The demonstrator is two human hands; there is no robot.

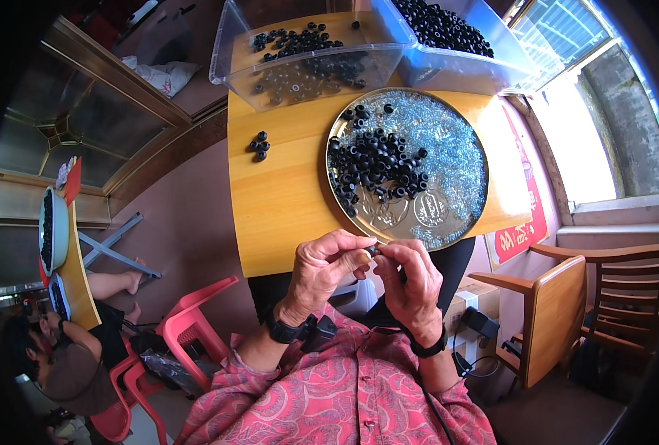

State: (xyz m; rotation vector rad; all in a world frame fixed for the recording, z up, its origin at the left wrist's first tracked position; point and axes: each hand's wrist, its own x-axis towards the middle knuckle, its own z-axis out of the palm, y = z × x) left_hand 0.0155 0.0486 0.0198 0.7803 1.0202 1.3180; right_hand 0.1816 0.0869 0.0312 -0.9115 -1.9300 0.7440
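Just in front of the tray's near edge, my left hand (328, 268) and my right hand (412, 280) meet in a pinch. Between their fingertips is a small black hollow piece (372, 251), partly covered by the fingers. On the round metal tray (406, 239) lies a heap of similar black hollow pieces (380, 165), toward the left. Many tiny clear-blue bits (452, 159), bead-like, are spread over its right and far parts. A few black pieces (260, 146) sit in a small group on the table, left of the tray.
On the wooden table (277, 222), a clear plastic bin (300, 81) and a second bin (467, 70) hold black pieces at the far side. To the right are a wooden chair (555, 319) and a carton (474, 308). Pink stools (185, 319) and a seated person (77, 363) are at left.
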